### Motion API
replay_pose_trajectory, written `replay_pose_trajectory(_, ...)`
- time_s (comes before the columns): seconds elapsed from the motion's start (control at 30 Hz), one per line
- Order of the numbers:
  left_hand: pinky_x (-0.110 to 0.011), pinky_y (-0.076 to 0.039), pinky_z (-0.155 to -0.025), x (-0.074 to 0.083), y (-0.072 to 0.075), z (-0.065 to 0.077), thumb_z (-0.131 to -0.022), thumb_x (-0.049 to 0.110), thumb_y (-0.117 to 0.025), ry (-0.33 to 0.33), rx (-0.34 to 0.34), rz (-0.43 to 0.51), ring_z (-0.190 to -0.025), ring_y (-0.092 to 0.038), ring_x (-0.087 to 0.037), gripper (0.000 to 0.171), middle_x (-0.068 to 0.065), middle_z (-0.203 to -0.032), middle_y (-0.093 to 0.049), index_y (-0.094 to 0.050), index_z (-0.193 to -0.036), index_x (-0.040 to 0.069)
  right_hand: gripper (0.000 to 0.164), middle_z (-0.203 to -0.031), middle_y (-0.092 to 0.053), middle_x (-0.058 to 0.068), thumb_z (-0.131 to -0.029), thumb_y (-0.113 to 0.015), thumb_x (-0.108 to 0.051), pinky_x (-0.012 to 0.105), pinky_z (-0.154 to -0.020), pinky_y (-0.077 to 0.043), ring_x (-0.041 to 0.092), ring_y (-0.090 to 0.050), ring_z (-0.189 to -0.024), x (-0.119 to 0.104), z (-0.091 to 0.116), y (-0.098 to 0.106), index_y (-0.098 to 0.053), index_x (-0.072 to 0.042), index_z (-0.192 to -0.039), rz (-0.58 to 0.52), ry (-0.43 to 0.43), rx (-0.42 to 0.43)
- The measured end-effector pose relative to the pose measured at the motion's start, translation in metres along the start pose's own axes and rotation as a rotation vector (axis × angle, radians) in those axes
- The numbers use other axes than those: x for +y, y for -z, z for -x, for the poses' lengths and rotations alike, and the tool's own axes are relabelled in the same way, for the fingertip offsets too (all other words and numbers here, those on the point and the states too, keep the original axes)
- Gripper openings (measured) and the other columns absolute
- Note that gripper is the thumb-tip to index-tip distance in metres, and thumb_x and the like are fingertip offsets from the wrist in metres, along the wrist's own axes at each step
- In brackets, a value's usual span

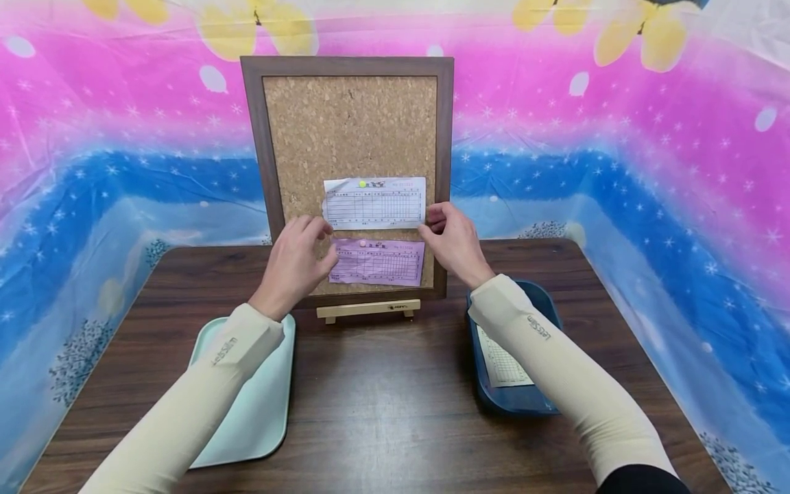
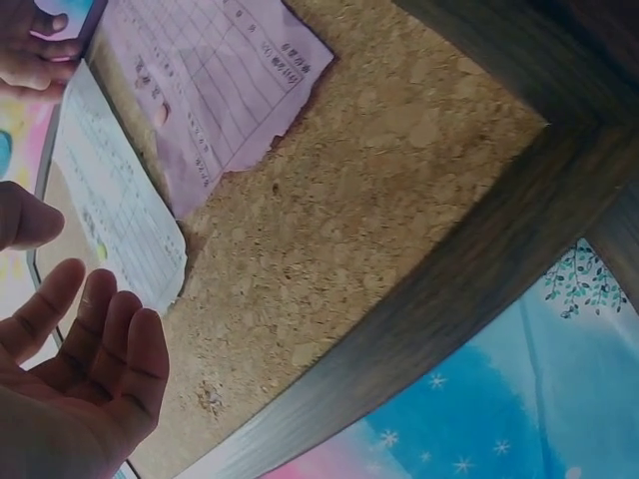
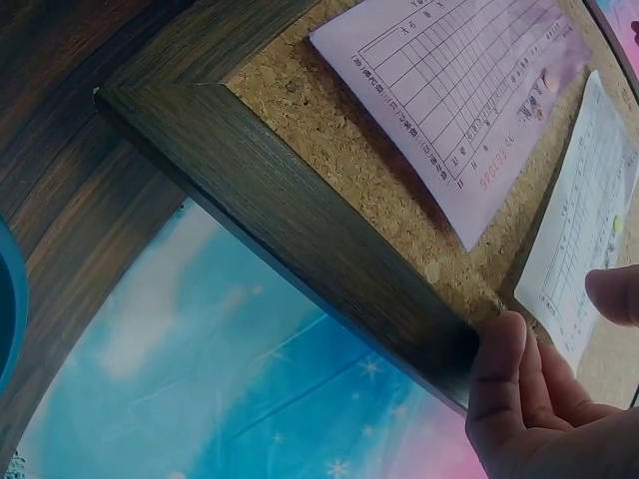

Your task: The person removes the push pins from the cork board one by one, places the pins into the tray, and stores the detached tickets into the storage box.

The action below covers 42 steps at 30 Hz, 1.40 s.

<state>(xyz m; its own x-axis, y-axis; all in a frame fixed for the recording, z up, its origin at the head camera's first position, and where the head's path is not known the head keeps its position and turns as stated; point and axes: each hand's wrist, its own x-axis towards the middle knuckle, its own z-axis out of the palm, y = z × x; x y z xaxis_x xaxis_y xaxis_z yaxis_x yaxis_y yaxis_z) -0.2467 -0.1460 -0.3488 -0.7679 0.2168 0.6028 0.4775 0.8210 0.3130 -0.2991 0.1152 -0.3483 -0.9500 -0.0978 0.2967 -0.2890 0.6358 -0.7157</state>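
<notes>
A cork board [image 1: 352,127] in a brown frame stands upright on a small wooden easel [image 1: 369,311]. Pinned to its lower half are a white form slip [image 1: 395,211], under a yellow-green pushpin [image 1: 362,184], and below it a purple form slip [image 1: 385,266], under a pale pink pushpin [image 1: 363,243]. My left hand [image 1: 296,257], fingers loosely bent and holding nothing, hovers by the slips' left edges. At the white slip's right edge is my right hand [image 1: 455,240]; in the right wrist view its fingertips [image 3: 502,334] lie beside the slip's lower corner, with the thumb apart from them.
A pale green tray [image 1: 268,405] lies on the left of the dark wooden table [image 1: 376,412], under my left forearm. On the right, a dark blue tray [image 1: 518,401] holds a cream printed form [image 1: 503,360], partly hidden by my right sleeve. A patterned cloth [image 1: 617,185] surrounds the table.
</notes>
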Motion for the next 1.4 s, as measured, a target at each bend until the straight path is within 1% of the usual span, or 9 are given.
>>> replay_pose_trajectory(0.13,-0.039,-0.041,-0.071,0.003,-0.001,-0.007,-0.081,0.010,-0.065,0.008,0.001,-0.007,-0.083,-0.049,-0.026,0.018,-0.011,-0.089,-0.057,-0.060,-0.096,0.001,0.034,-0.102,-0.060,0.006,-0.088,-0.064,-0.021,0.032,-0.079,-0.047,0.017,-0.058,-0.089,0.001,-0.002,-0.002,-0.056,-0.005,-0.117,-0.009,0.022,0.007)
replay_pose_trajectory(0.4,-0.040,-0.042,-0.070,0.009,-0.004,-0.021,-0.080,0.010,-0.065,-0.010,0.044,-0.004,-0.082,-0.051,-0.028,0.019,-0.013,-0.089,-0.057,-0.060,-0.095,0.000,0.034,-0.101,-0.061,0.006,-0.089,-0.064,-0.019,0.032,-0.077,-0.047,0.017,-0.058,-0.087,0.004,-0.004,-0.003,-0.055,-0.004,-0.118,-0.027,0.022,0.004)
replay_pose_trajectory(0.53,-0.040,-0.042,-0.070,0.010,-0.006,-0.026,-0.081,0.009,-0.064,0.002,0.033,-0.012,-0.082,-0.051,-0.027,0.019,-0.013,-0.089,-0.057,-0.059,-0.097,0.000,0.033,-0.100,-0.061,0.006,-0.089,-0.064,-0.019,0.031,-0.077,-0.047,0.017,-0.058,-0.087,0.004,-0.004,-0.004,-0.056,-0.004,-0.117,-0.035,0.021,0.001)
replay_pose_trajectory(0.7,-0.040,-0.042,-0.070,0.013,-0.006,-0.036,-0.083,0.009,-0.062,0.005,0.031,-0.012,-0.082,-0.050,-0.027,0.019,-0.012,-0.090,-0.056,-0.059,-0.099,0.000,0.031,-0.100,-0.060,0.005,-0.089,-0.063,-0.019,0.031,-0.076,-0.047,0.016,-0.057,-0.087,0.003,-0.005,-0.005,-0.057,-0.005,-0.116,-0.034,0.017,0.010)
replay_pose_trajectory(0.87,-0.039,-0.041,-0.069,0.018,-0.007,-0.046,-0.083,0.007,-0.061,0.007,0.040,-0.017,-0.080,-0.050,-0.026,0.018,-0.012,-0.089,-0.056,-0.060,-0.100,-0.001,0.027,-0.098,-0.061,0.004,-0.090,-0.063,-0.018,0.031,-0.077,-0.046,0.015,-0.057,-0.086,0.003,-0.006,-0.007,-0.058,-0.006,-0.114,-0.042,0.020,0.035)
replay_pose_trajectory(1.2,-0.040,-0.042,-0.071,0.021,-0.010,-0.054,-0.084,0.007,-0.060,0.033,0.046,-0.003,-0.082,-0.052,-0.027,0.019,-0.013,-0.090,-0.057,-0.060,-0.100,-0.002,0.024,-0.098,-0.060,0.004,-0.092,-0.060,-0.015,0.031,-0.075,-0.046,0.016,-0.056,-0.086,0.001,-0.007,-0.006,-0.059,-0.006,-0.115,-0.058,0.013,0.060)
replay_pose_trajectory(1.4,-0.040,-0.043,-0.073,0.023,-0.013,-0.059,-0.084,0.007,-0.061,0.033,0.052,0.006,-0.083,-0.052,-0.027,0.019,-0.013,-0.091,-0.057,-0.059,-0.100,-0.002,0.024,-0.097,-0.061,0.004,-0.092,-0.060,-0.015,0.030,-0.073,-0.046,0.016,-0.056,-0.084,0.002,-0.009,-0.006,-0.060,-0.007,-0.115,-0.065,0.011,0.067)
